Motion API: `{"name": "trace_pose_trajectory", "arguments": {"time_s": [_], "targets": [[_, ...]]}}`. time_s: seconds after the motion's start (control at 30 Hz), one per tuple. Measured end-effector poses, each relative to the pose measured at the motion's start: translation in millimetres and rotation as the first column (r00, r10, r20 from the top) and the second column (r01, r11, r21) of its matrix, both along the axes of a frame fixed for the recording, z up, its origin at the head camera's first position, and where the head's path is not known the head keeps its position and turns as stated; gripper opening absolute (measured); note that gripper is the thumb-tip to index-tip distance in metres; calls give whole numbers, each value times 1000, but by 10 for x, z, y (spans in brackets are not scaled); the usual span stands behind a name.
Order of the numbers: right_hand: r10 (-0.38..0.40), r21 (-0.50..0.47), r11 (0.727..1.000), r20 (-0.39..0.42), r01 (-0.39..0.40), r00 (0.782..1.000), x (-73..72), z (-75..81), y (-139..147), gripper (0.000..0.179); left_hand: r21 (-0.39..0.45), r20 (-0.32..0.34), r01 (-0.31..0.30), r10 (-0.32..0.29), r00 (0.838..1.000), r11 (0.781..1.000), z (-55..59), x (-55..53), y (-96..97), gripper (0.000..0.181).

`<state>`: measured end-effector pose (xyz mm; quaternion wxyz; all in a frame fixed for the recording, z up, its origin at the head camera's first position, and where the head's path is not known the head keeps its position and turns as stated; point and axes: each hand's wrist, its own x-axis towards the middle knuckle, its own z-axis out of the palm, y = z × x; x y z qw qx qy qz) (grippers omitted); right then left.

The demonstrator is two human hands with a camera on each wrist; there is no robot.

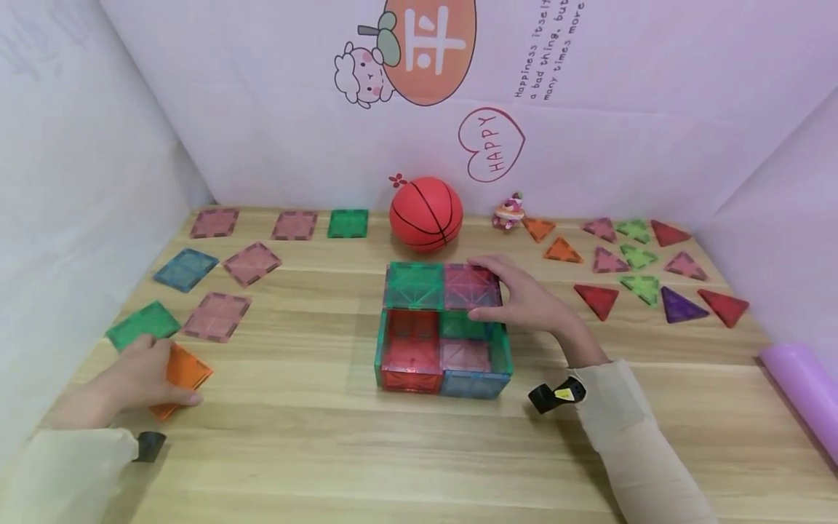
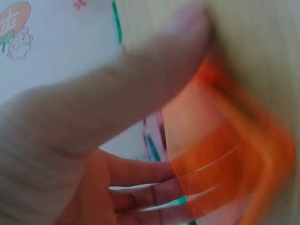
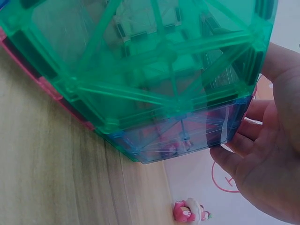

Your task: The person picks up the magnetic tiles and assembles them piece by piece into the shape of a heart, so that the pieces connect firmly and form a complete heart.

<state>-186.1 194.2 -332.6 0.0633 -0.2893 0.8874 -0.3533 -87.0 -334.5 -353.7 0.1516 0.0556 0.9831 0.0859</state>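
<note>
On the left of the table my left hand grips an orange square magnetic tile, thumb on one side and fingers behind it. The left wrist view shows this orange tile blurred; whether it is one tile or a stack I cannot tell. In the middle stands a box of see-through magnetic tiles, with green, red and blue walls. A green tile and a pink tile cover its back half. My right hand holds the box's upper right part, thumb in front and fingers behind.
Pink, blue and green square tiles lie at the left. Triangular tiles in several colors spread over the right. A red ball and a small figurine stand behind the box. A purple roll lies at the right edge.
</note>
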Motion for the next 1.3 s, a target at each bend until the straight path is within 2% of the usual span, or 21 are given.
{"name": "trace_pose_trajectory", "arguments": {"time_s": [0.17,0.4,0.5,0.63,0.8,0.97,1.07,1.17,1.3], "targets": [[-14,8,1000,22,14,1000,13,-11,6,78,52,-3,34,-34,999,998,-15,-45,223,99],[-20,19,1000,21,20,1000,36,-8,11,78,120,-46,104,-99,994,987,20,-102,660,90],[-18,23,1000,20,17,1000,40,-11,6,78,124,-85,134,-124,989,983,95,-135,852,86],[-29,-4,1000,33,29,999,35,-9,5,73,131,-168,210,-187,968,969,277,-206,1156,77],[-18,-101,994,102,28,995,12,-54,-1,49,142,-254,339,-297,921,930,550,-231,1649,79],[-6,-196,980,166,38,986,-4,-112,8,44,159,-315,486,-422,850,860,723,-241,2167,81],[-14,-218,975,172,52,985,-9,-122,11,43,131,-323,558,-497,805,819,758,-275,2484,80],[-25,-217,974,177,64,984,-7,-117,6,44,89,-314,613,-562,765,785,737,-322,2790,76],[-30,-217,974,184,70,982,-13,-132,-2,44,64,-283,664,-625,728,745,674,-369,3122,71]]}}
